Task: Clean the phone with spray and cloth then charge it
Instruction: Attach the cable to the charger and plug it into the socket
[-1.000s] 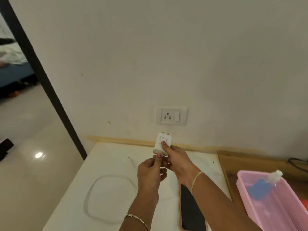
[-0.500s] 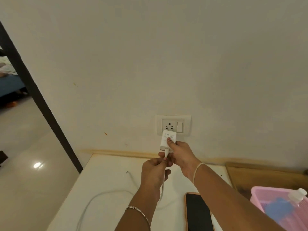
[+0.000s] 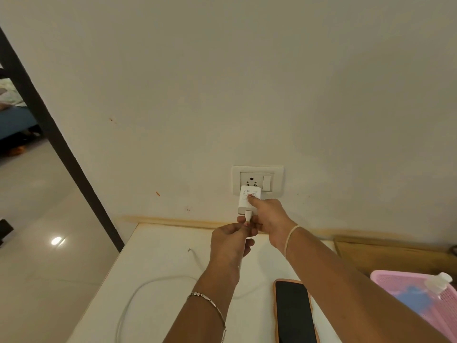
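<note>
A white charger adapter (image 3: 247, 199) sits against the lower part of the wall socket (image 3: 257, 180), and my right hand (image 3: 268, 215) grips it with the thumb on top. My left hand (image 3: 231, 241) pinches the white cable's plug (image 3: 248, 216) at the adapter's underside. The white cable (image 3: 138, 292) loops over the white table (image 3: 158, 256), its free end (image 3: 190, 250) lying loose. The phone (image 3: 294, 311), dark screen up in an orange case, lies on the table under my right forearm. A spray bottle (image 3: 439, 283) and blue cloth (image 3: 415, 299) rest in the pink basket (image 3: 385, 277).
A wooden board (image 3: 385, 256) lies at the right behind the basket. The table's left edge drops to a glossy tiled floor (image 3: 37, 219). A black door frame (image 3: 61, 149) runs diagonally at the left. The socket's switch (image 3: 266, 183) is right of the holes.
Both hands have risen from above the table to the wall. The adapter went from held in the air to pressed against the socket.
</note>
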`<state>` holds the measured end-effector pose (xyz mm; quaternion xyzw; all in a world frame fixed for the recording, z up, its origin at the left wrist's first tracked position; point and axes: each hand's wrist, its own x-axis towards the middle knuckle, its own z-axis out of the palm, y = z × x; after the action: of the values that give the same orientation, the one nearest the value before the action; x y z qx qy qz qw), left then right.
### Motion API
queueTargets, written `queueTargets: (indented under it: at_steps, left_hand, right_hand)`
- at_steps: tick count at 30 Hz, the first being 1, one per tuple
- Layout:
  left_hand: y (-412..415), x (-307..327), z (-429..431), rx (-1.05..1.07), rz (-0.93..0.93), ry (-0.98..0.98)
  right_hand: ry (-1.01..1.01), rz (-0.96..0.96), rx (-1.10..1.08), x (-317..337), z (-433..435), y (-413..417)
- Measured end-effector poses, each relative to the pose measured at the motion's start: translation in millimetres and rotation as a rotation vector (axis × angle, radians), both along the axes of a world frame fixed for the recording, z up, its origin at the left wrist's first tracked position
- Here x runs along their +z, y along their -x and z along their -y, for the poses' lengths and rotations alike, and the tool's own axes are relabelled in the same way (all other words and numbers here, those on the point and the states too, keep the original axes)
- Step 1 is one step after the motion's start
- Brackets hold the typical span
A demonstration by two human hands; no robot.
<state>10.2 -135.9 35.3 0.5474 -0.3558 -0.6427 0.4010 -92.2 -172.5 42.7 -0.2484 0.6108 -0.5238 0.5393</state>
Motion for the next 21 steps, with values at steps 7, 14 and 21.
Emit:
queueTargets:
  at_steps: [7,14,21]
  left_hand:
    - [1.8,5.6,3.8,-0.007,-0.033,0.033]
    - [-1.4,6.8,13.2,-0.006,-0.03,0.036]
    - [5.8,8.4,15.4,-0.034,-0.024,0.056]
  right_hand:
    - [-0.021,-0.014,-0.029,7.3,7.3,2.4]
    - [-0.069,-0.04,-0.013,10.4,17.9,2.5]
    - [-0.102,-0.1,-0.002,10.3,24.0,11.4]
